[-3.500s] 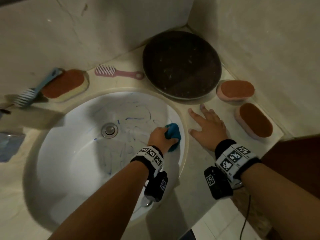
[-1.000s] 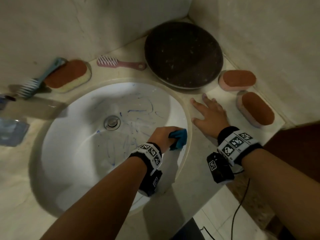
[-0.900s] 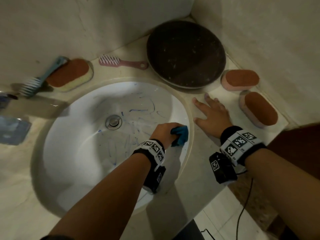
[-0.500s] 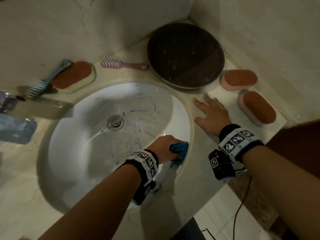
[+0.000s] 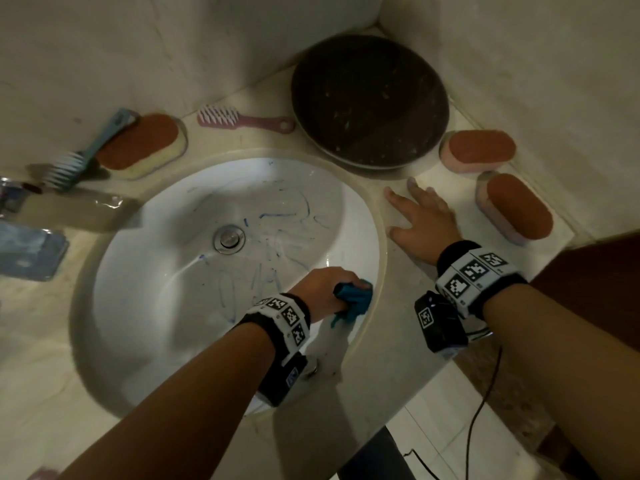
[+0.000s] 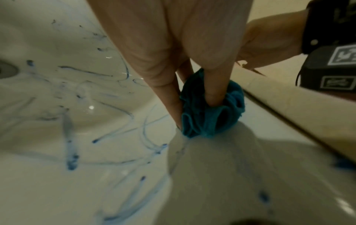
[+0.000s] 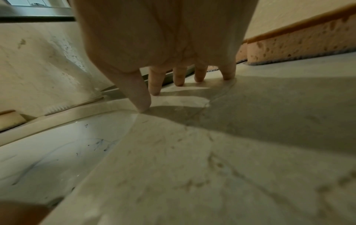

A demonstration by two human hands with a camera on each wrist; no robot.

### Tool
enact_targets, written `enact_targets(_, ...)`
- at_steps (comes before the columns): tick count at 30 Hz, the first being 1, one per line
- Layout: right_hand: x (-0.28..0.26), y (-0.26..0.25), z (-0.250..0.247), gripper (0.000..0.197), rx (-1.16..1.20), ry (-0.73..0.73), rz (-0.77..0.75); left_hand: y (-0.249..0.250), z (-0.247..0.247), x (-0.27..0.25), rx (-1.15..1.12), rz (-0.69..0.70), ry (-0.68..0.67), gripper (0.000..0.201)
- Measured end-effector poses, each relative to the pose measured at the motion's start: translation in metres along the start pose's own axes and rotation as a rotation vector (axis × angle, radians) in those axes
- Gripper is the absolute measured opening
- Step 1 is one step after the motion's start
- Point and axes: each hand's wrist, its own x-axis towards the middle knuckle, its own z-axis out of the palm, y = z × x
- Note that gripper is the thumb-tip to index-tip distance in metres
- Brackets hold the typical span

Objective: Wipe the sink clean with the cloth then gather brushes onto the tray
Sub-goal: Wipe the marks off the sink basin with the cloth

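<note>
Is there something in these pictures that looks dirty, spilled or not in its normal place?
Yes. Blue scribbled streaks cover the white sink around the drain, like ink on the bowl. The left hand grips a teal cloth near the rim.

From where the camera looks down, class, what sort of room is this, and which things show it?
Probably a bathroom or washroom corner: a round white sink with a metal drain set into a stone counter, with scrub brushes and sponges lying by the walls.
</note>
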Motion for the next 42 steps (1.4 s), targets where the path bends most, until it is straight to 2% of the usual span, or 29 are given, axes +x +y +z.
enact_targets(3,0.001,0.001,0.001,0.069,-0.003,-0.004,-0.007,-0.006,-0.005,-0.003,0.115,-0.054,-0.064,0.042)
enact_targets(7,0.001,0.002,0.001,0.068,0.008,-0.009,-0.009,-0.009,-0.010,-0.011,-0.142,-0.130,-0.082,0.040)
enact_targets(10,0.001,0.002,0.001,0.068,0.008,-0.009,-0.011,-0.005,-0.005,-0.015,-0.097,-0.076,-0.098,0.043)
enact_targets(14,0.001,0.002,0.002,0.068,0.013,-0.003,-0.008,-0.007,0.001,-0.009,-0.029,-0.027,-0.043,0.041)
enact_targets(20,0.001,0.002,0.002,0.068,0.005,-0.001,-0.007,-0.009,-0.007,0.019,-0.060,-0.105,0.078,0.040)
enact_targets(23,0.001,0.001,0.001,0.068,0.009,-0.002,-0.003,-0.007,-0.005,0.014,-0.079,-0.094,0.030,0.044)
enact_targets(26,0.000,0.000,0.000,0.068,0.010,-0.008,-0.006,-0.007,0.001,-0.002,-0.007,-0.052,-0.053,0.043)
enact_targets(31,0.000,0.000,-0.001,0.069,0.004,-0.007,-0.003,-0.016,-0.003,0.007,0.099,-0.050,-0.053,0.042)
enact_targets(33,0.000,0.000,0.000,0.069,0.006,-0.003,-0.002,-0.018,-0.007,0.020,0.117,-0.082,0.003,0.040)
enact_targets(37,0.001,0.001,0.001,0.069,0.020,0.005,-0.006,-0.015,-0.013,0.046,-0.015,-0.163,0.196,0.032)
enact_targets(39,0.001,0.001,0.001,0.069,0.022,0.004,-0.008,-0.011,-0.011,0.048,0.021,-0.158,0.201,0.039)
enact_targets(42,-0.001,0.000,-0.002,0.069,0.017,0.012,-0.005,-0.014,0.000,0.036,0.119,-0.156,0.071,0.058)
